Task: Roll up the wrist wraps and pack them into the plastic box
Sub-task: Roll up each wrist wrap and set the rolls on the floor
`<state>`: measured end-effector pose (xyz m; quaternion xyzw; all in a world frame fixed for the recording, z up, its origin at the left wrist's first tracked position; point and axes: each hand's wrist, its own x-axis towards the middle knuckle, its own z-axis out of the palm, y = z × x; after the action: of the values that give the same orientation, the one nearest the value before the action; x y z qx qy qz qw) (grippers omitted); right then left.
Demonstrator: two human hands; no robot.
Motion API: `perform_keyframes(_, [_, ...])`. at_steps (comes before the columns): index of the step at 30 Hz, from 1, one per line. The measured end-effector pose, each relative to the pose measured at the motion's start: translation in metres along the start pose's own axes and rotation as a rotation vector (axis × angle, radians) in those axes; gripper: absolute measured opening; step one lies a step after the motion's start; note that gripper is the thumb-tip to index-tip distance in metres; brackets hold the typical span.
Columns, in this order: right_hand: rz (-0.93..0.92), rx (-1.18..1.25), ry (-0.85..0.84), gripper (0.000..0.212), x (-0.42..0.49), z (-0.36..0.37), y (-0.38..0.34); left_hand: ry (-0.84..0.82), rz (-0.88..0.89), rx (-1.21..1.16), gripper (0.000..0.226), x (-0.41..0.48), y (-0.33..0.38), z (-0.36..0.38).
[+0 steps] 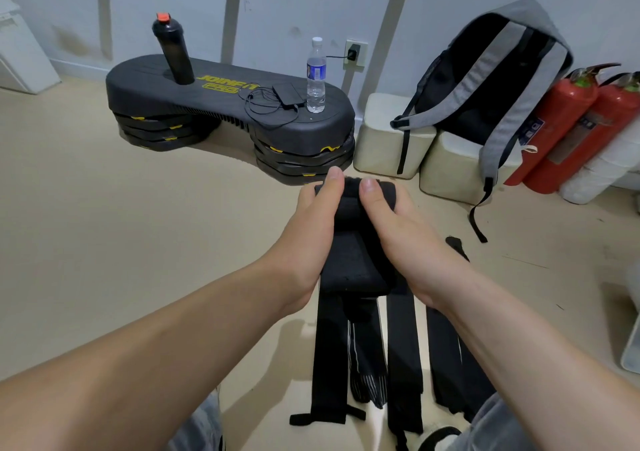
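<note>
Centrally, just above mid-frame: one black wrist wrap [351,263] is held off the floor between both hands. Its far end looks folded or rolled over on itself under the thumbs; number of turns, cannot tell. Left hand [310,218] grips the wrap's left edge, thumb pressed on top, other fingers curled underneath and mostly hidden. Right hand [393,224] mirrors it on the right edge, thumb on top, fingers wrapped under. Thumb tips sit side by side, near but not touching. The wrap's near end hangs down between the wrists.

Lower centre, on the beige floor [121,243]: more black wraps [329,364] lie flat as long strips, side by side, a striped wrap [363,378] among them.

Upper left to centre: black step platform [221,111] with yellow lettering. On it stand a black shaker bottle [175,56] with an orange cap and a clear water bottle [316,80]; a small black device [287,94] with a looped cable lies beside the water bottle.

Upper right: grey backpack [502,70] propped on pale cushions [384,139]; red fire extinguishers [554,128] just beside it.
</note>
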<state>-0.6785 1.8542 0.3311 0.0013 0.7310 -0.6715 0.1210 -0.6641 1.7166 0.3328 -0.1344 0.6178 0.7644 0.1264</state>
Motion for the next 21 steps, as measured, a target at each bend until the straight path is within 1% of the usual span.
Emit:
perform_keyframes(3, [-0.035, -0.01, 0.029, 0.036, 0.001, -0.005, 0.0, -0.069, -0.018, 0.018, 0.066, 0.005, 0.0, -0.005])
perform_keyframes(5, [-0.038, 0.004, 0.003, 0.034, 0.0, -0.006, -0.001, -0.086, -0.036, -0.004, 0.064, 0.006, 0.005, -0.008])
perform_keyframes(8, [-0.053, -0.001, -0.039, 0.028, -0.003, -0.005, -0.002, -0.056, -0.047, -0.053, 0.057, 0.006, 0.009, -0.011])
perform_keyframes(13, [-0.074, -0.012, -0.018, 0.017, -0.004, 0.002, -0.001, 0.004, -0.035, -0.07, 0.056, 0.006, 0.006, -0.011])
perform_keyframes(17, [-0.042, 0.022, -0.066, 0.015, -0.005, 0.002, -0.003, -0.004, -0.007, 0.008, 0.059, 0.005, 0.004, -0.009])
perform_keyframes(19, [-0.039, 0.018, -0.095, 0.013, -0.005, 0.0, -0.002, -0.029, 0.027, 0.083, 0.056, 0.005, 0.003, -0.01])
perform_keyframes(21, [-0.019, -0.011, -0.135, 0.022, -0.007, -0.002, 0.001, -0.04, 0.049, 0.143, 0.054, 0.006, 0.005, -0.013])
